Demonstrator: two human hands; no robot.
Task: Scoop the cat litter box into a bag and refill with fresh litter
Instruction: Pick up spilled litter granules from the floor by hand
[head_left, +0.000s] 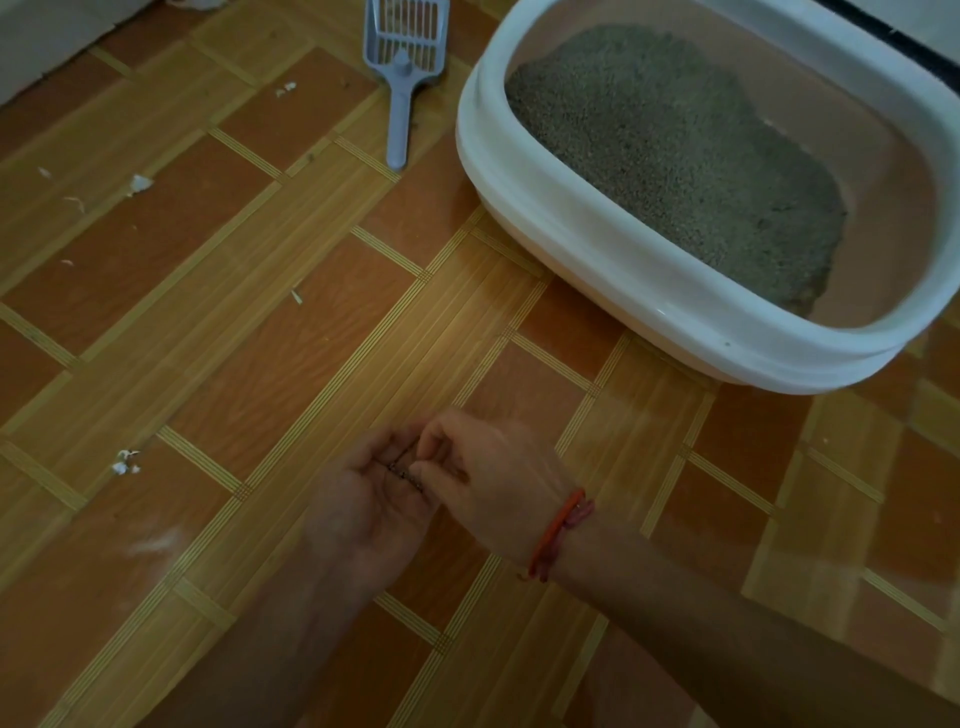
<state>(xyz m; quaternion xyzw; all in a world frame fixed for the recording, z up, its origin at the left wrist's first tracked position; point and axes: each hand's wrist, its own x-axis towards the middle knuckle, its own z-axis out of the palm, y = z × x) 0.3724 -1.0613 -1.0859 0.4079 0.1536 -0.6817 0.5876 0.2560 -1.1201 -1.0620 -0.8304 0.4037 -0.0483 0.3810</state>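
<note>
Litter box (649, 301) far right on floor (260, 312); grey litter (675, 145) heaped inside. Scoop (401, 78) lies far, just left of box, no hand on it. Left hand (363, 504) near, palm up, loosely cupped under dark grains (405, 470); right hand (493, 483) pinches at them, blurred. Scoop likely light, stiff plastic: grip slim handle. Litter loose, spills easily, heavy in bulk. No bag visible.

Bare forearms (727, 623); red-orange cord bracelet (558, 532) circles the right wrist
</note>
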